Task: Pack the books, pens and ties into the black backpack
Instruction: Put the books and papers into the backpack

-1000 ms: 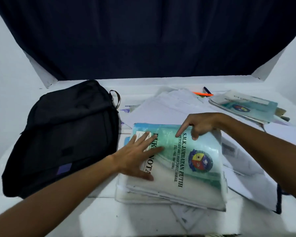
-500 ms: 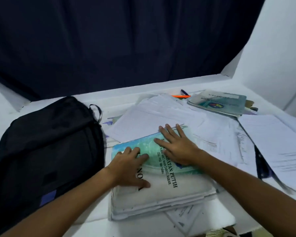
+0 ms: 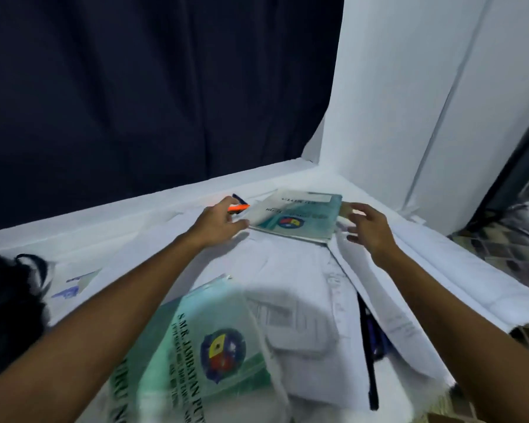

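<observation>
A green-and-white school book (image 3: 297, 219) lies at the far end of the white table. My left hand (image 3: 217, 222) is at its left edge, fingers spread, touching or nearly touching the cover. My right hand (image 3: 368, 228) hovers open beside its right edge, holding nothing. An orange pen (image 3: 239, 208) and a dark pen (image 3: 238, 197) lie just behind my left hand. A second green book stack (image 3: 196, 346) rests near me with no hand on it. The black backpack (image 3: 9, 312) is at the left edge, mostly out of frame. A dark strip, perhaps a tie (image 3: 368, 346), pokes out between papers.
Loose white papers (image 3: 287, 264) cover the table's middle and right side. A dark curtain (image 3: 153, 87) hangs behind the table and a white wall panel (image 3: 409, 102) stands at the right. Patterned floor (image 3: 507, 239) shows past the table's right edge.
Both hands have left the near book stack and reached forward to the far book. The view has swung right, so the backpack has slid to the left edge.
</observation>
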Demonstrator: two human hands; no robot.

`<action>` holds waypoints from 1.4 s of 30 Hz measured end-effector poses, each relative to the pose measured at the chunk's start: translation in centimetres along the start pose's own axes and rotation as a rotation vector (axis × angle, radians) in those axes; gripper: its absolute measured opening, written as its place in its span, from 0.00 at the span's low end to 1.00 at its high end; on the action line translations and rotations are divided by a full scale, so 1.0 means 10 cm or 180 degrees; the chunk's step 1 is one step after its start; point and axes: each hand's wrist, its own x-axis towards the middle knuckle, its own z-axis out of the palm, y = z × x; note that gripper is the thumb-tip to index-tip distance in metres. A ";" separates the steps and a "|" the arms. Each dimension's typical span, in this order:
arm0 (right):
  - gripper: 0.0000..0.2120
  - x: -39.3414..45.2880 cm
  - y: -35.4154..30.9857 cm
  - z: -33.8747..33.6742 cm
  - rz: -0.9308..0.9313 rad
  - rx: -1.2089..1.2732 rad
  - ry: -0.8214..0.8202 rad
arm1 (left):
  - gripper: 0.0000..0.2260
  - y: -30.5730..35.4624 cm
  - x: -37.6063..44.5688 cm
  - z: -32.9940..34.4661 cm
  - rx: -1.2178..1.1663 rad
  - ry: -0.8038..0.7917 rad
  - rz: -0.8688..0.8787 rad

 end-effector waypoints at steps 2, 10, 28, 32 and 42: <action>0.10 0.25 0.02 -0.09 0.0296 0.0057 -0.0082 | 0.23 0.04 0.40 0.14 0.0145 -0.0059 -0.0144; 0.12 0.95 0.23 0.13 0.0867 0.0527 -0.0833 | 0.34 0.05 1.21 0.61 0.1583 -0.0527 -0.0383; 0.21 1.07 0.12 0.05 0.0871 -0.0024 -0.0461 | 0.38 0.37 1.37 0.58 -0.0283 -0.0904 -0.1242; 0.22 0.91 0.03 0.02 0.0804 0.0433 -0.0341 | 0.35 0.43 1.11 0.46 -0.1108 -0.0550 -0.1102; 0.21 0.07 -0.43 0.75 0.0370 0.0409 -0.1580 | 0.38 0.01 -0.66 -0.48 -0.2459 -0.0199 -0.0959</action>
